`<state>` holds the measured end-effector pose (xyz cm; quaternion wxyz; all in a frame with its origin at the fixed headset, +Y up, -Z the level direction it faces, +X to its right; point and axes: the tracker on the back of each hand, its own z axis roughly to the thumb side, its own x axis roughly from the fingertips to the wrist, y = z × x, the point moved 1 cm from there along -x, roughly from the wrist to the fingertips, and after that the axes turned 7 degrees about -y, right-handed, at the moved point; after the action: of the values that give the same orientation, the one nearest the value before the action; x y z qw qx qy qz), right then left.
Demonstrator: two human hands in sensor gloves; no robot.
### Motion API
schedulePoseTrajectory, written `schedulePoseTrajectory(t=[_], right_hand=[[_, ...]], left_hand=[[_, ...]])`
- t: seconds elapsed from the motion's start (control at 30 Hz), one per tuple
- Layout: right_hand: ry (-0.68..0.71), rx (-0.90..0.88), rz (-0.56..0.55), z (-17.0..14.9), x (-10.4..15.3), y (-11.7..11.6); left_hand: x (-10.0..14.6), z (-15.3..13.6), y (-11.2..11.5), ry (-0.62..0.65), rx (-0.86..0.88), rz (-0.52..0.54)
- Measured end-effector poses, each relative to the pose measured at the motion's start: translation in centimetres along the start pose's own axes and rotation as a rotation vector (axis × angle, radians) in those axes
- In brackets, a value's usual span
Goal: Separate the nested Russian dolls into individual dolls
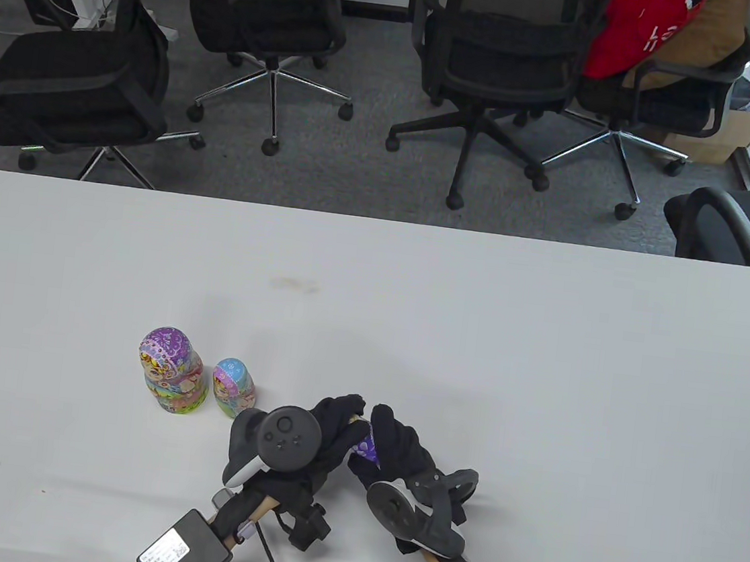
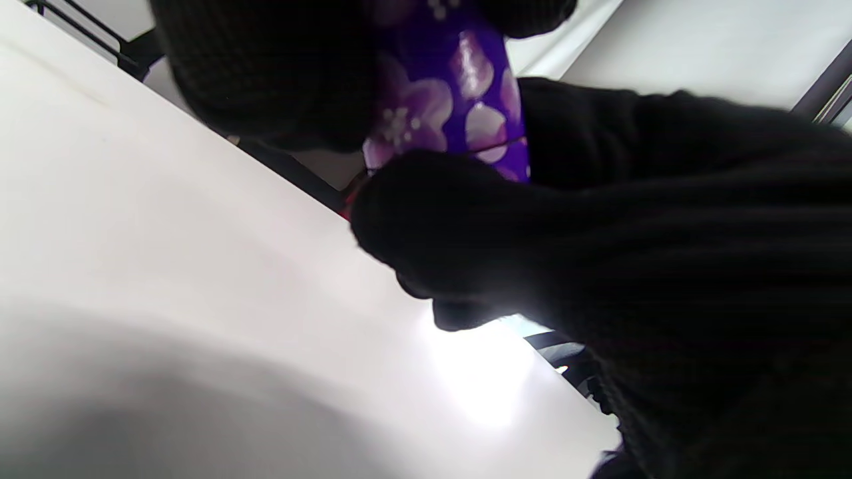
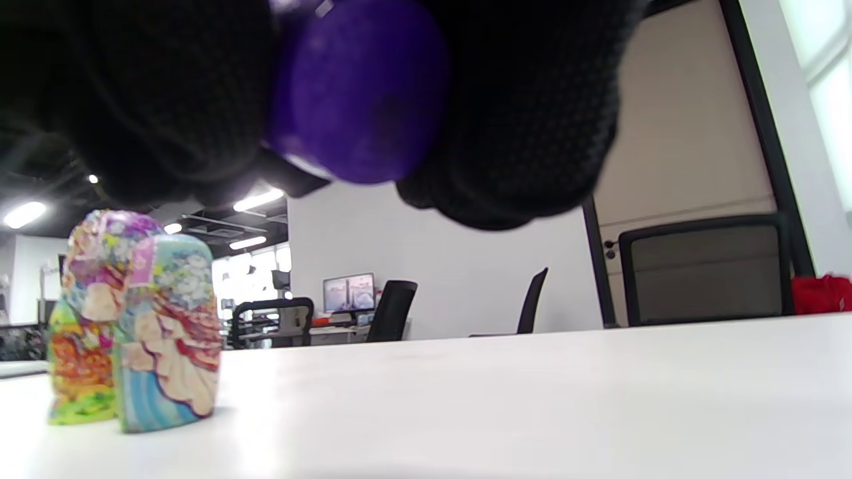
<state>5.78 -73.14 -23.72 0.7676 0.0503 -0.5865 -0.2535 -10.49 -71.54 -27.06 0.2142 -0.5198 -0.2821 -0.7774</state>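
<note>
Step in hand, by judgement: opening of a third doll, with two dolls already standing apart.

Located on the white table top (image 1: 542, 354), left of centre: larger painted wooden doll with purple head and green base (image 1: 172, 371), upright; just beside it on its right, smaller painted doll with light blue head (image 1: 233, 387), upright. Whether touching or narrowly apart, not determinable. Seen overlapping at left in the right wrist view, larger doll (image 3: 83, 326) behind smaller doll (image 3: 170, 332).

Held above the table near its front edge: small purple doll with pale flower pattern (image 1: 366, 448), gripped between both gloved hands. Left hand (image 1: 324, 434) closed around one end, fingers wrapped over the doll; right hand (image 1: 396, 449) closed around the other end. Purple surface with flowers visible in the left wrist view (image 2: 452, 100), a thin seam line showing just above a black gloved finger (image 2: 439, 219). Rounded purple end visible in the right wrist view (image 3: 359, 93), framed by black fingers on both sides.

Seam apparently not yet parted; no gap visible.

Next move, by judgement: opposite twist and pull at the seam, grip kept firm on each half, halves drawn apart along the doll's axis. Afterwards, inner doll, if any, to be lifted out and set upright beside the other two.

Beyond the table: black office chairs (image 1: 508, 59) on grey carpet.
</note>
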Motion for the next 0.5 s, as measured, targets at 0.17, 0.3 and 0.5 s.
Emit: schedulePoseTrajectory(t=[0.17, 0.3, 0.5], right_hand=[[0.0, -0.111, 0.092, -1.0, -0.6, 0.0], [-0.01, -0.181, 0.167, -1.6, -0.8, -0.2], [-0.04, -0.286, 0.258, -2.4, -1.0, -0.4]], left_hand=[[-0.5, -0.9, 0.1, 0.015, 0.122, -0.096], [-0.6, -0.9, 0.4, 0.029, 0.102, -0.112], [-0.6, -0.9, 0.5, 0.049, 0.103, -0.13]])
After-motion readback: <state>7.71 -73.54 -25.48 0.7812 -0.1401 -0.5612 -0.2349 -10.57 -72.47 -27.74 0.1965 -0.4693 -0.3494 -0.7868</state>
